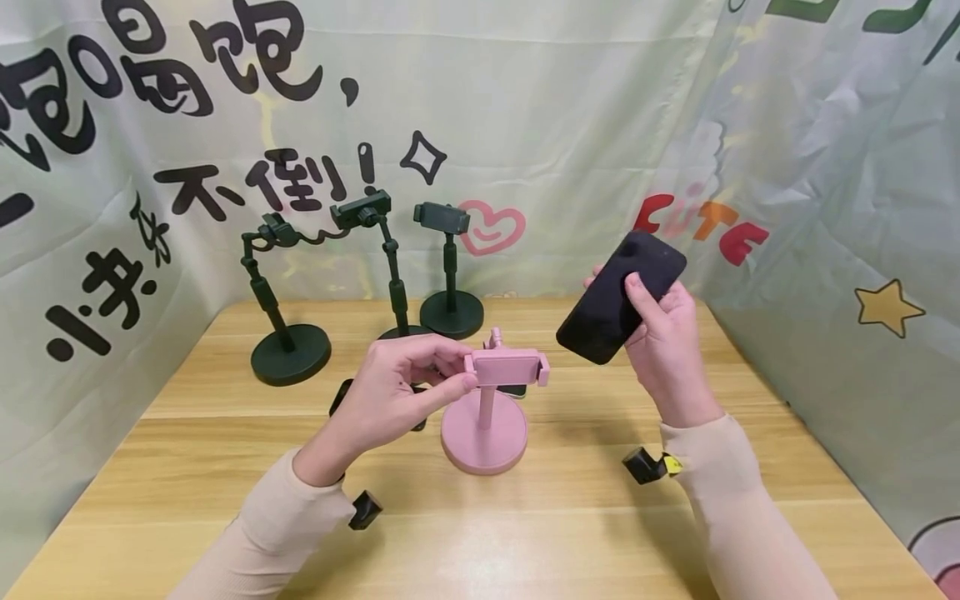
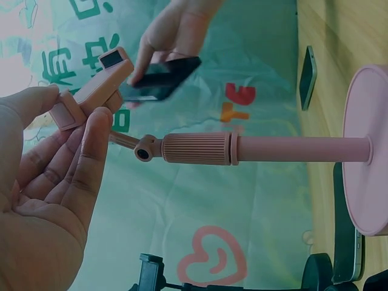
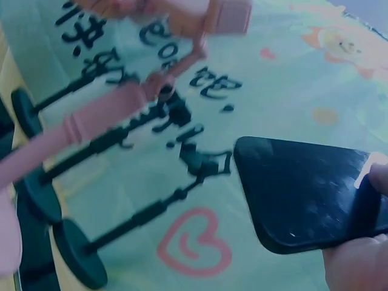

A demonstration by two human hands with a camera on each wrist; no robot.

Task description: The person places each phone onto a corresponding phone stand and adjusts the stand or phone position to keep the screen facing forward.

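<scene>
A pink phone stand [image 1: 486, 442] with a round base and a clamp at its top stands mid-table. My left hand [image 1: 397, 392] pinches the left end of that clamp between thumb and fingers; the left wrist view shows the grip on the clamp [image 2: 100, 88] closely. To the right, my right hand [image 1: 667, 342] holds a black smartphone [image 1: 618, 296] in the air, tilted, thumb across its dark screen. The phone [image 3: 309, 194] is apart from the stand in the right wrist view.
Dark green phone stands, one at the left [image 1: 291, 354], one in the middle [image 1: 397, 292] and one at the back [image 1: 452, 312], stand behind the pink one. Phones lie on the table, one [image 1: 341, 396] partly under my left hand. A printed cloth [image 1: 585, 125] hangs behind.
</scene>
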